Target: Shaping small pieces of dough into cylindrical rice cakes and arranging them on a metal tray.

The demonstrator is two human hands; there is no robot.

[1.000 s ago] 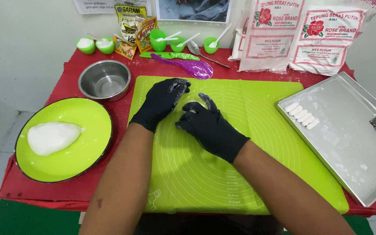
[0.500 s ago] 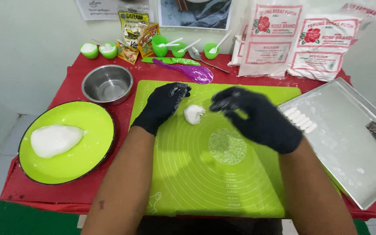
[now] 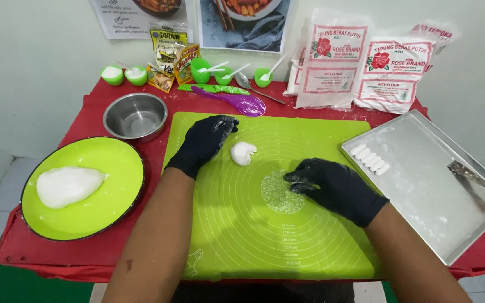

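Note:
Both my hands wear black gloves and rest on a lime-green silicone mat (image 3: pixel 254 235). My left hand (image 3: pixel 204 141) lies flat on the mat with fingers spread, just left of a small white dough lump (image 3: pixel 243 152) that it does not grip. My right hand (image 3: pixel 332 188) rests lower right on the mat, fingers curled loosely, holding nothing I can see. A bigger piece of white dough (image 3: pixel 65 185) lies on a round green plate (image 3: pixel 108 207) at the left. Several short white dough pieces (image 3: pixel 370 159) sit in a row on a metal tray (image 3: pixel 422 196) at the right.
A steel bowl (image 3: pixel 136 116) stands behind the plate. A purple spoon (image 3: pixel 237 102), small green cups (image 3: pixel 200 70), sachets and white flour bags (image 3: pixel 326 62) line the back of the red table (image 3: pixel 91 120). A scraper with a wooden handle (image 3: pixel 478 180) lies on the tray.
My right hand has left the dough lump and moved down and right across the mat. The lump stays beside my left hand, which has barely moved.

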